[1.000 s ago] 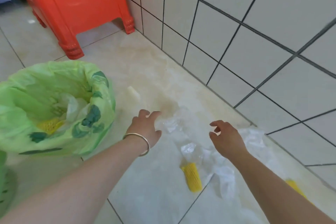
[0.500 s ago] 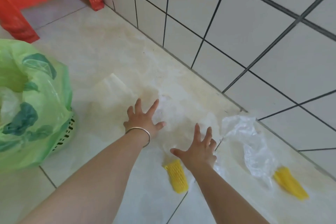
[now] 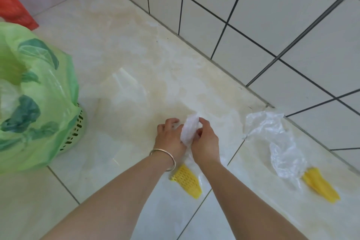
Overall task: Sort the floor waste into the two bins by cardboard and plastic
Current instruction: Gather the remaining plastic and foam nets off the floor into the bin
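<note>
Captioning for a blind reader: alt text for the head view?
Both hands, left hand and right hand, bunch clear plastic film above a tiled floor. Yellow foam nets lie nearby; a green-lined bin stands left.

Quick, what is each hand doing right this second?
Left hand: fingers curled, gripping the crumpled clear plastic.
Right hand: fingers curled, gripping the same plastic from the other side.
</note>
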### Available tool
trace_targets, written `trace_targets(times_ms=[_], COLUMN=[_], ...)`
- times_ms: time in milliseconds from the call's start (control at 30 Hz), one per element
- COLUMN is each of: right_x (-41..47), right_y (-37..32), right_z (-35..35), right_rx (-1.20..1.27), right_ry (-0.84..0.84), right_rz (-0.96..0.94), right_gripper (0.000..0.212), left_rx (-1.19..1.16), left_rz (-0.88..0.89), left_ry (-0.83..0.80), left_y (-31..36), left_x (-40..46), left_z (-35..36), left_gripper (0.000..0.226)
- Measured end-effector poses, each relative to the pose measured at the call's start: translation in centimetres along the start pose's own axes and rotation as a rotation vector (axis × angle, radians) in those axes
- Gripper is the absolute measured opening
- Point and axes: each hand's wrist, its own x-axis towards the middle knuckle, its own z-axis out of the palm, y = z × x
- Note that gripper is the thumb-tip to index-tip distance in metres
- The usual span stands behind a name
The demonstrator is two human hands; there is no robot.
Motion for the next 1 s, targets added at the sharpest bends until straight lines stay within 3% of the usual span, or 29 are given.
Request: trace_targets(times_ms=[67,200,300,400,467,533,667,833,900,967,1000], right_x=[0.0,-0.3,-1.0,-1.6,-2.2,-2.9,-3.9,-5.6,-6.6,-7.7,-8.3], right_y=[-0.7,-2.4,-3.8,-4.6,-4.9,-5.3,-5.1,-0.4,2.3,4.6,5.4], right_z=[-0.3,-0.5,-0.9,-1.4,-1.6,-1.9,-3.4,-5.6,-5.7,-5.4,-5.2], right_rx=[0.144,0.377,0.496,0.667,0.666,0.515,0.355,0.132,-0.065,-0.239,-0.322], right_ry=[0.035,0.052,0.0,-0.097,-0.147,-0.145,-0.02,0.098,0.147,0.089,0.038], right_rz=[0.006,0.022,0.044,0.08,0.045,-0.091,-0.256,-0.141,-0.044,0.05,0.081], right_gripper=[0.045,0.046,0.051,0.057,0.056,0.054,0.041,0.03,0.036,0.048,0.055], left_rx=[-0.26,-0.544,-0.831,-1.087,-1.013,-0.85,-0.687,-0.652,-0.519,-0.373,-0.313], left_rz=[-0.1,-0.162,-0.182,-0.155,-0.124,-0.109,-0.131,-0.098,-0.069,-0.06,-0.066], left_ry=[0.008,-0.039,-0.071,-0.02,0.049,0.124,0.264,0.266,0.207,0.088,0.011], left_y=[0.9,1.8,2.4,3.0,2.7,2.1,1.3,0.2,-0.4,-0.7,-0.9], left_x=[-0.6,-1.4,-2.4,-3.7,-3.7,-3.6,-4.2,-6.2,-7.3,-8.5,-9.0], left_z=[-0.7,-1.9,-2.9,-4.3,-4.6,-4.7,-5.2,-4.9,-3.6,-2.0,-1.1], left_gripper=[0.038,0.03,0.029,0.007,0.012,0.016,0.026,0.031,0.027,0.022,0.03])
